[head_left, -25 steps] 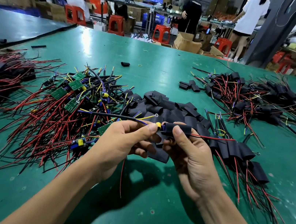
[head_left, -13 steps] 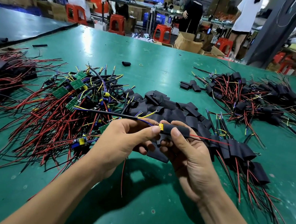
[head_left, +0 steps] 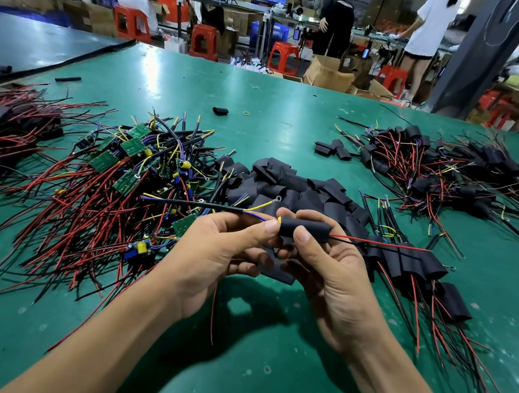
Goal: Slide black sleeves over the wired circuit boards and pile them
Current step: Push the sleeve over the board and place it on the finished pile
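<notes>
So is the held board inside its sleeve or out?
Inside: the black tubular sleeve covers it; only a yellow part and wires stick out.

bare boards (head_left: 127, 173) left | loose sleeves (head_left: 289, 187) centre | sleeved pile (head_left: 425, 271) right

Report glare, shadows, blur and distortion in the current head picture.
Head view: lamp glare whitens the green table mat far left; the left hand and right hand throw a shadow on it below them; the black tubular sleeve the right grips and the coloured wires the left pinches are sharp, the room behind soft; the grey pillar leans, wide-angle distortion.
</notes>
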The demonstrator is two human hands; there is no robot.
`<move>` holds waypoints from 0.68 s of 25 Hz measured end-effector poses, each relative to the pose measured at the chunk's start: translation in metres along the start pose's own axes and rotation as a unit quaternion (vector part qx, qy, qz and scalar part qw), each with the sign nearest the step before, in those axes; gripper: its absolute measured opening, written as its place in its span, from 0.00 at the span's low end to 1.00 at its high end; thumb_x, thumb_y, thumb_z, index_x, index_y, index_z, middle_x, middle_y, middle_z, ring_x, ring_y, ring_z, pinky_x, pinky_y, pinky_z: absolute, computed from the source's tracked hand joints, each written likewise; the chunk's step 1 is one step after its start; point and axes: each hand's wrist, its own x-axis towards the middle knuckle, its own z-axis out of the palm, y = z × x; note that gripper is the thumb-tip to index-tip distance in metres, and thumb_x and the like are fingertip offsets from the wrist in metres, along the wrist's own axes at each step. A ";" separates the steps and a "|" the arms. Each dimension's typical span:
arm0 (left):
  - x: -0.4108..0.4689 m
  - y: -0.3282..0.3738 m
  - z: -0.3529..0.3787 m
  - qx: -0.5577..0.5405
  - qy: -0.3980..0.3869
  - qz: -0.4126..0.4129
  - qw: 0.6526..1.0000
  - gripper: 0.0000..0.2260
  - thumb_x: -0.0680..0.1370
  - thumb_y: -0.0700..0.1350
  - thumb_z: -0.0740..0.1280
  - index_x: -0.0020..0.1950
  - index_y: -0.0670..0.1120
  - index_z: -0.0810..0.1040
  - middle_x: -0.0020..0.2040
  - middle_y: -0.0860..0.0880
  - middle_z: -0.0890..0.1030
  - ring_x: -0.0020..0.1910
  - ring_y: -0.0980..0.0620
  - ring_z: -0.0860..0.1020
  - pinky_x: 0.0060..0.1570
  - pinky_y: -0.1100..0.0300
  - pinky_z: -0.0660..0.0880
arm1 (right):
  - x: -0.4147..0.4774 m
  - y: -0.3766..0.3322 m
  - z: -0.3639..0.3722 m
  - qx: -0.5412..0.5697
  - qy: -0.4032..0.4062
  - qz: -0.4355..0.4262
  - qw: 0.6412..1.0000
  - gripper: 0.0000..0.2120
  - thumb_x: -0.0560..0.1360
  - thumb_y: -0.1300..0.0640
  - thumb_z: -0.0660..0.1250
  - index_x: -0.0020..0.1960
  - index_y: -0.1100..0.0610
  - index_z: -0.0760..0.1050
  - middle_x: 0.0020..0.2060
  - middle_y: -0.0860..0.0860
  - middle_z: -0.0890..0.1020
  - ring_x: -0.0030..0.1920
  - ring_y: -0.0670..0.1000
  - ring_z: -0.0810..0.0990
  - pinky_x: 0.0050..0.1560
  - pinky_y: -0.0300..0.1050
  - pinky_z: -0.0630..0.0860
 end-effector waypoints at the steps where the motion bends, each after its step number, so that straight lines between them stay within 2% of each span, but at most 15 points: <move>1: 0.000 0.001 0.000 -0.006 -0.006 -0.013 1.000 0.10 0.63 0.51 0.76 0.42 0.49 0.87 0.41 0.44 0.85 0.31 0.53 0.81 0.30 0.66 0.75 | 0.000 0.000 -0.001 -0.007 -0.002 -0.002 1.000 0.18 0.65 0.56 0.76 0.54 0.55 0.78 0.57 0.56 0.85 0.39 0.50 0.84 0.38 0.40 0.80; 5: 0.000 0.005 -0.004 -0.037 -0.028 -0.068 0.997 0.09 0.62 0.49 0.76 0.42 0.50 0.86 0.43 0.44 0.86 0.32 0.53 0.82 0.31 0.64 0.78 | 0.001 0.002 -0.003 -0.032 -0.018 -0.011 0.999 0.18 0.69 0.59 0.76 0.57 0.59 0.76 0.58 0.57 0.84 0.45 0.51 0.85 0.41 0.42 0.81; 9: -0.001 0.008 -0.007 -0.073 -0.062 -0.102 0.990 0.18 0.68 0.47 0.73 0.57 0.44 0.81 0.48 0.41 0.86 0.37 0.51 0.84 0.34 0.61 0.80 | 0.002 0.003 -0.004 -0.040 -0.036 0.009 0.999 0.19 0.68 0.54 0.75 0.58 0.54 0.79 0.58 0.56 0.84 0.47 0.51 0.85 0.44 0.43 0.81; 11: 0.000 0.008 -0.008 -0.087 -0.052 -0.092 0.991 0.19 0.69 0.45 0.73 0.58 0.42 0.79 0.47 0.41 0.86 0.38 0.50 0.85 0.35 0.60 0.80 | 0.002 0.003 -0.006 -0.069 -0.033 0.008 0.997 0.20 0.68 0.52 0.75 0.60 0.50 0.80 0.57 0.55 0.84 0.46 0.50 0.83 0.44 0.42 0.80; 13: 0.000 0.007 -0.008 -0.090 -0.042 -0.082 0.992 0.16 0.68 0.43 0.73 0.54 0.42 0.81 0.46 0.41 0.85 0.38 0.49 0.85 0.34 0.60 0.80 | 0.002 0.003 -0.008 -0.091 -0.030 -0.002 0.995 0.19 0.68 0.52 0.76 0.59 0.49 0.81 0.53 0.55 0.85 0.43 0.49 0.82 0.43 0.41 0.80; 17: 0.000 0.007 -0.008 -0.071 -0.033 -0.069 0.995 0.03 0.66 0.42 0.74 0.38 0.48 0.86 0.41 0.43 0.86 0.37 0.48 0.85 0.34 0.60 0.80 | 0.002 0.003 -0.008 -0.128 -0.041 -0.029 0.991 0.16 0.66 0.51 0.76 0.54 0.48 0.82 0.45 0.53 0.86 0.40 0.48 0.83 0.43 0.41 0.80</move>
